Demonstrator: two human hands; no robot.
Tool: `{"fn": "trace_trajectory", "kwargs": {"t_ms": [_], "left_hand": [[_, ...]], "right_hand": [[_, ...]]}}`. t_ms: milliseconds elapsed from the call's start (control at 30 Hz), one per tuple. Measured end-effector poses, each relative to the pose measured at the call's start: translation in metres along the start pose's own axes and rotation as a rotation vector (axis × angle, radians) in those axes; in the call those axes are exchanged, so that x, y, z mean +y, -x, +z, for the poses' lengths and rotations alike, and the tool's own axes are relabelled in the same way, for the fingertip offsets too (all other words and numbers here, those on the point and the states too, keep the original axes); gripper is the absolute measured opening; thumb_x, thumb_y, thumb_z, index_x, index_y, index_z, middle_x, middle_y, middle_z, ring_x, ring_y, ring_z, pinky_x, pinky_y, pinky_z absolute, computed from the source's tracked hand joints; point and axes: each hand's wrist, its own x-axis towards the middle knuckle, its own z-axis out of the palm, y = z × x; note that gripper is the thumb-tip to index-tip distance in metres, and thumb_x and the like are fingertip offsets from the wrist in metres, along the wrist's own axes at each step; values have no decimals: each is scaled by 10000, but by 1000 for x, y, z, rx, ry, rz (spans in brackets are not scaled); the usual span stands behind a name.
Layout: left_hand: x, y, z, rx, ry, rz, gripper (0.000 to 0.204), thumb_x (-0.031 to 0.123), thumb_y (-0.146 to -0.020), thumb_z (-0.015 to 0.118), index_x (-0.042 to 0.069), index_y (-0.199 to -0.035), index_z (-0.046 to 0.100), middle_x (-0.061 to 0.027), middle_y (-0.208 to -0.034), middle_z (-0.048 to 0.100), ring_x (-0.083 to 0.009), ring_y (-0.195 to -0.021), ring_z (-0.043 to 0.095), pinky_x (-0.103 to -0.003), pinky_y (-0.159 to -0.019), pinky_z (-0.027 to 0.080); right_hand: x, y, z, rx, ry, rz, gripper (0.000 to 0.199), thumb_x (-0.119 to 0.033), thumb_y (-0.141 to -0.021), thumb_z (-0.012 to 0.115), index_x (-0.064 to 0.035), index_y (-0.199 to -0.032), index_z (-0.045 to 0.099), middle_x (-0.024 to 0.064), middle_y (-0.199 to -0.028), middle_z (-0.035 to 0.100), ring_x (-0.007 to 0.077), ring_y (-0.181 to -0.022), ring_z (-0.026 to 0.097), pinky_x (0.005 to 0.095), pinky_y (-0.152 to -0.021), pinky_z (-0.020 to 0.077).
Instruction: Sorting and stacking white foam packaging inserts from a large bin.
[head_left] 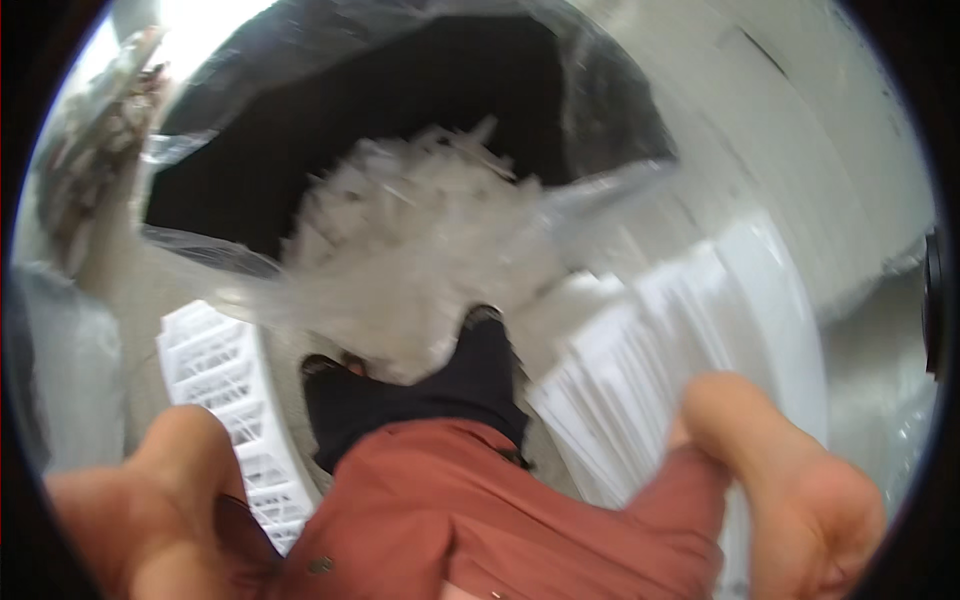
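Both my arms are bent, with the elbows forward and the forearms coming back up close to the camera. My left hand (pixel 105 530) is at the lower left rim, blurred and cut off, its fingers out of sight. Beside that arm stands a white stack of pieces with lattice-like openings (pixel 235 410). My right hand (pixel 835 520) is at the lower right, showing creased skin; its fingers are hidden too. Nearest to that arm is a row of thin white sheets or panels (pixel 640 360), standing close together. I see nothing held in either hand.
Ahead of my feet lies a large clear plastic liner (pixel 610 190) with a dark inside, holding a heap of whitish strips and scraps (pixel 400 210). Cluttered bagged material (pixel 90 180) stands at the far left. Whitish, slab-like surfaces (pixel 800 130) fill the far right.
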Motion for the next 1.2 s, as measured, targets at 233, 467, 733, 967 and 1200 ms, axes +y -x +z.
{"fn": "trace_trajectory", "kwargs": {"t_ms": [233,467,733,967,1200], "left_hand": [[-14,74,106,-594,240,-600,273,166,-820,712,48,-1021,569,-164,-1097,602,-319,-931,599,-415,-864,481],[114,274,-57,-1708,-167,-1314,386,147,-767,694,92,-1137,598,-142,-1147,567,-352,-1095,517,-419,-915,423],[138,300,-109,-1310,95,-1757,92,-47,-755,562,42,-759,586,-105,-678,554,-279,-667,566,-367,-625,447],[117,251,-103,-1141,488,-2499,41,-23,-846,590,-42,-864,622,-17,-774,650,-73,-706,572,-235,-649,468],[67,278,-38,-1510,464,-1951,200,90,-851,629,-21,-1017,620,-144,-822,669,-206,-745,647,-320,-694,496]], "right_hand": [[-41,215,8,-807,-26,1567,423,-161,-805,723,14,-1157,569,145,-1045,630,278,-973,605,368,-853,475],[-205,369,-64,-1380,-79,1773,379,-176,-760,741,-46,-1101,641,180,-1105,597,340,-1115,531,397,-944,428],[-193,384,-41,-1500,-156,2105,201,-141,-778,715,-8,-910,641,150,-865,639,288,-797,598,362,-714,469],[-202,269,-57,-1373,-759,2559,139,-85,-837,670,-10,-948,633,23,-808,636,102,-765,553,283,-693,465],[-162,254,-89,-987,515,2222,260,-188,-789,724,-16,-972,656,101,-889,668,209,-820,625,327,-752,490]]}}
